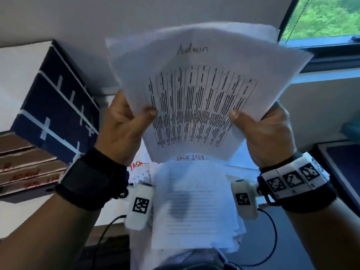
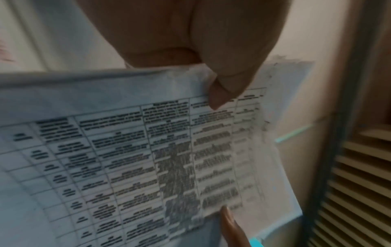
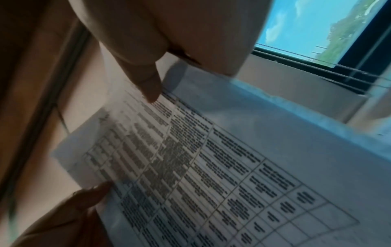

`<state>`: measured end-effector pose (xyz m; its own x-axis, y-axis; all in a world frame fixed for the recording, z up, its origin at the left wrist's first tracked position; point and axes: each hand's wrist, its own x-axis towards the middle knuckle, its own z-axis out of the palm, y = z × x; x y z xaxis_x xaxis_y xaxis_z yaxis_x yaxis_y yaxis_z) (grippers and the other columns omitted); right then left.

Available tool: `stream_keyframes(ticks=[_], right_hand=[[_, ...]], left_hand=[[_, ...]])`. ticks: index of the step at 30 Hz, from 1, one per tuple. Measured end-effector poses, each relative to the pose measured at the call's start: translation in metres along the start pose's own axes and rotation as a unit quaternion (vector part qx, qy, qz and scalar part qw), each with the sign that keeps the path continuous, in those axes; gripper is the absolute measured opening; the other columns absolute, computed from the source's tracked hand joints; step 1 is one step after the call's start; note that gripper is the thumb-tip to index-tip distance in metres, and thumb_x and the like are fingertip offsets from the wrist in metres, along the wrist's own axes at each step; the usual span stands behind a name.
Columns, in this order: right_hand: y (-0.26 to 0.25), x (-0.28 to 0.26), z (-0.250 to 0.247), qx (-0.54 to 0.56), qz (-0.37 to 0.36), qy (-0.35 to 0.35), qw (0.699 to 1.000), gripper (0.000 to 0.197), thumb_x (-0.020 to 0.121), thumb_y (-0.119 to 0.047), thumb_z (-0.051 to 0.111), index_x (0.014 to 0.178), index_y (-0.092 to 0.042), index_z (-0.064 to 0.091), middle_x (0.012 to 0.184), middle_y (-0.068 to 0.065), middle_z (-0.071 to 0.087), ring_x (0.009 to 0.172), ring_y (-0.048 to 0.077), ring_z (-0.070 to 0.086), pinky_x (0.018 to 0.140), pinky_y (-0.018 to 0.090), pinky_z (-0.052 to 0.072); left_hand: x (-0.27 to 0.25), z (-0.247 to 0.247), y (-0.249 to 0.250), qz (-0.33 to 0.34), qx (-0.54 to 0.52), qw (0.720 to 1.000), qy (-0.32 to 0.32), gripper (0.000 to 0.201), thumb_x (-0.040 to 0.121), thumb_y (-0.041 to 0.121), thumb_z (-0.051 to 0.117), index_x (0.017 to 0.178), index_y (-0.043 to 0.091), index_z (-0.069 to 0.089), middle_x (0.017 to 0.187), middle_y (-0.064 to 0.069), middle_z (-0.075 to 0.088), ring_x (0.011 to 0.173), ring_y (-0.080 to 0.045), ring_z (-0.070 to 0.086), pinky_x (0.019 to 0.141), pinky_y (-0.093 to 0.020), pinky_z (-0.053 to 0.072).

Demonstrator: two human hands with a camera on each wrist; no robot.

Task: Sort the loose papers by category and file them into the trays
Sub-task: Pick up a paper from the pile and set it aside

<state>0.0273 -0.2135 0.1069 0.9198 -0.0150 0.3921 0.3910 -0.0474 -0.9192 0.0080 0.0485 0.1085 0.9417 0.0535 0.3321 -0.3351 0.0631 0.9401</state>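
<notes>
I hold a bundle of white sheets [image 1: 194, 90] up in front of me. The top sheet has "Admin" handwritten above a printed table. My left hand [image 1: 144, 114] pinches its left edge with the thumb on the front, and my right hand [image 1: 239, 116] pinches the right edge the same way. In the left wrist view the thumb [image 2: 222, 93] presses on the table sheet [image 2: 131, 158]. The right wrist view shows the thumb [image 3: 148, 90] on the same sheet [image 3: 222, 175]. A pile of loose papers [image 1: 194, 203] headed "TASK LIST" in red lies below my hands.
Stacked cardboard trays [image 1: 29, 172] with red labels, one reading "ADMIN", sit at the lower left. A dark blue box with white tape [image 1: 58, 106] stands above them. A window [image 1: 327, 16] is at the upper right and a dark flat object [image 1: 342, 164] lies at the right.
</notes>
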Motion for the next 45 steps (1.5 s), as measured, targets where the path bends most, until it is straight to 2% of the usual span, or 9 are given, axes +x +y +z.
stream_keyframes(ticks=[3,6,11,15,21,31,37,42,45], right_hand=[[0.026,-0.01,-0.004,0.021,0.088,-0.022,0.996,0.027,0.065,-0.018,0.084,0.089,-0.026,0.072,0.089,-0.008,0.077,0.087,0.018,0.073,0.084,0.043,0.058],[0.049,-0.016,-0.004,0.006,0.14,-0.026,0.99,0.031,0.067,-0.007,0.086,0.083,-0.031,0.075,0.089,-0.004,0.077,0.087,0.021,0.073,0.086,0.052,0.057],[0.043,-0.007,0.003,0.01,0.145,-0.004,0.989,0.024,0.075,-0.001,0.081,0.083,-0.023,0.073,0.086,-0.005,0.077,0.083,0.017,0.074,0.08,0.039,0.059],[0.053,-0.002,0.002,0.041,0.168,-0.007,0.985,0.029,0.068,-0.006,0.083,0.088,-0.026,0.075,0.096,0.005,0.077,0.092,0.027,0.073,0.086,0.049,0.057],[0.075,-0.014,0.001,0.043,0.225,-0.037,0.973,0.035,0.073,0.005,0.079,0.097,-0.02,0.071,0.101,0.006,0.076,0.095,0.027,0.073,0.088,0.052,0.056],[0.115,-0.038,-0.003,0.016,0.297,-0.056,0.953,0.038,0.077,0.001,0.077,0.109,-0.016,0.067,0.105,0.002,0.075,0.102,0.022,0.07,0.095,0.047,0.053],[0.127,-0.085,-0.037,0.016,0.349,-0.023,0.937,0.023,0.08,-0.006,0.073,0.103,-0.007,0.071,0.093,0.007,0.077,0.089,0.031,0.072,0.068,0.039,0.058],[0.159,-0.1,-0.086,0.015,0.433,0.101,0.895,0.013,0.091,-0.001,0.061,0.103,-0.004,0.065,0.092,0.022,0.072,0.077,0.039,0.067,0.07,0.065,0.054],[0.167,-0.073,-0.121,0.007,0.401,0.166,0.901,0.021,0.09,-0.002,0.062,0.111,0.0,0.064,0.1,0.027,0.07,0.075,0.031,0.066,0.068,0.045,0.056]], left_hand=[[-0.013,-0.001,-0.009,-0.056,0.025,0.998,-0.002,0.042,0.087,0.005,0.072,0.107,-0.024,0.048,0.096,-0.004,0.073,0.086,-0.027,0.066,0.092,-0.034,0.055],[-0.026,0.007,-0.025,-0.084,0.099,0.991,0.021,0.024,0.091,-0.011,0.058,0.08,-0.021,0.04,0.046,0.015,0.051,0.046,-0.006,0.049,0.058,-0.001,0.04],[-0.01,0.012,-0.029,-0.072,0.114,0.99,0.047,0.03,0.092,-0.003,0.056,0.116,0.013,0.064,0.111,0.005,0.073,0.109,-0.017,0.067,0.091,-0.028,0.052],[-0.007,0.011,-0.033,-0.08,0.039,0.994,0.056,0.036,0.082,0.001,0.053,0.117,0.007,0.06,0.112,-0.01,0.07,0.109,-0.026,0.065,0.091,-0.036,0.054],[-0.018,0.014,-0.056,-0.146,0.044,0.988,0.025,0.042,0.084,-0.009,0.05,0.113,0.02,0.06,0.103,0.009,0.075,0.102,-0.009,0.068,0.082,-0.02,0.054],[-0.029,0.013,-0.09,-0.238,0.111,0.963,0.067,0.023,0.082,0.015,0.059,0.102,0.004,0.063,0.096,-0.017,0.071,0.092,-0.036,0.064,0.085,-0.052,0.051],[-0.029,0.035,-0.085,-0.267,0.132,0.955,-0.007,0.01,0.1,0.009,0.05,0.1,0.013,0.059,0.083,-0.012,0.064,0.077,-0.017,0.057,0.071,-0.029,0.046],[-0.038,0.069,-0.096,-0.263,0.175,0.939,-0.138,0.015,0.101,0.011,0.052,0.091,0.023,0.05,0.076,0.005,0.045,0.065,-0.01,0.042,0.064,-0.03,0.04],[-0.042,0.067,-0.104,-0.29,0.26,0.904,-0.178,0.024,0.098,0.034,0.059,0.12,0.026,0.055,0.107,0.005,0.06,0.092,-0.009,0.058,0.082,-0.027,0.049]])
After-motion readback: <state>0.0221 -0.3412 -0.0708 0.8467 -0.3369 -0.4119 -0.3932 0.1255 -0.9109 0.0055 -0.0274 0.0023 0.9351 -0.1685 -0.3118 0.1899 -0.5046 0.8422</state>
